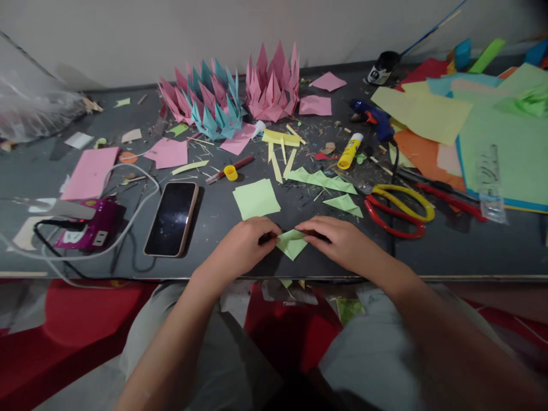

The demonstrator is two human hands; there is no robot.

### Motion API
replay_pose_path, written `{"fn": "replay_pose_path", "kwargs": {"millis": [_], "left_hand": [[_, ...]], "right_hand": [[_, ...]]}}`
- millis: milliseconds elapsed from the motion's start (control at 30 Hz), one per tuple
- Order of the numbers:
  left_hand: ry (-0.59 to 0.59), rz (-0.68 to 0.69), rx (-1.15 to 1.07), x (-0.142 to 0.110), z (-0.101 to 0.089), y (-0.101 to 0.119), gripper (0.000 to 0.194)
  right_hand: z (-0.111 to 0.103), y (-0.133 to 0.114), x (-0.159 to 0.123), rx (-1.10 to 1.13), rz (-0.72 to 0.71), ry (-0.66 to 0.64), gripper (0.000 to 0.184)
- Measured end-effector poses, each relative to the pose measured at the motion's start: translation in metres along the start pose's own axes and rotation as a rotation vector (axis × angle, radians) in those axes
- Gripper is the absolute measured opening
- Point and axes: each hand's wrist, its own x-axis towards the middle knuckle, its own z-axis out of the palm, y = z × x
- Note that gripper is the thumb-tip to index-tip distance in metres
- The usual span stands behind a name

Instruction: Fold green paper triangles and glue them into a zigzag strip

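Observation:
A small folded light-green paper piece [291, 244] lies on the dark table [449, 251] near its front edge. My left hand [246, 244] pinches its left corner with fingers closed. From the other side my right hand [336, 238] presses and grips its right edge. A flat light-green paper square [256, 198] lies just behind my left hand. Folded green triangles [321, 180] and another [343, 204] rest behind my right hand.
A phone [172, 218] lies left, beside a purple device [88, 225] with cables. Red-and-yellow scissors [400, 208], a glue stick [350, 151], a blue glue gun [372, 117] and stacked coloured sheets [492, 131] sit right. Pink [273, 85] and pink-blue [205, 103] paper crowns stand at the back.

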Motion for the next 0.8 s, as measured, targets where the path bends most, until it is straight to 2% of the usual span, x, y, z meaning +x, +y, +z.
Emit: {"fn": "replay_pose_path", "kwargs": {"millis": [133, 400, 600, 800], "left_hand": [[-0.027, 0.074, 0.056, -0.002, 0.001, 0.000, 0.019], [0.025, 0.329, 0.409, -0.016, 0.006, 0.004, 0.023], [0.105, 0.373, 0.462, -0.024, 0.011, -0.002, 0.025], [0.141, 0.363, 0.451, -0.027, 0.014, -0.006, 0.025]], "right_hand": [[0.003, 0.001, -0.004, -0.104, -0.134, 0.047, 0.023], [0.004, -0.001, -0.019, -0.326, -0.286, 0.023, 0.035], [0.002, -0.009, -0.020, -0.375, -0.332, -0.018, 0.034], [0.005, -0.010, -0.018, -0.364, -0.282, -0.075, 0.035]]}}
